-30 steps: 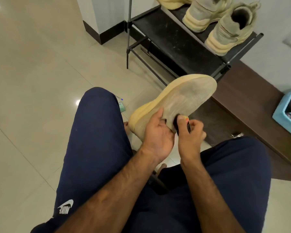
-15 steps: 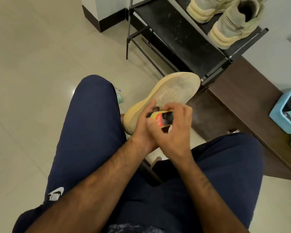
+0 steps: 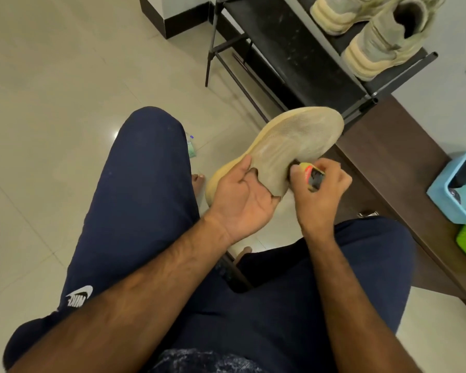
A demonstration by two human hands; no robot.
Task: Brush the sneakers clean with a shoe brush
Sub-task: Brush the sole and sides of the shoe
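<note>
**Tan sneaker [image 3: 293, 146] held up over the knees, shoe brush [image 3: 311, 176] on its side**

The person sits in navy trousers [image 3: 135, 200] and holds the sneaker in the air between the knees, sole edge turned left and toe pointing away toward the black shoe rack [image 3: 280, 49]. The left hand [image 3: 242, 200] grips it at the collar, thumb on the outside and fingers tucked into the opening. The right hand [image 3: 320, 195] has its fingers [image 3: 334, 175] curled tight around the small yellow and red brush, at the near side of the upper just by the collar. The bristles are mostly hidden behind the shoe's edge, but they look to be touching the fabric. Another pair of sneakers [image 3: 374, 47] sits on top of the rack. A light blue basket [image 3: 441, 192] is on the brown ledge [image 3: 388, 146] to the right, well apart from the hands
</note>
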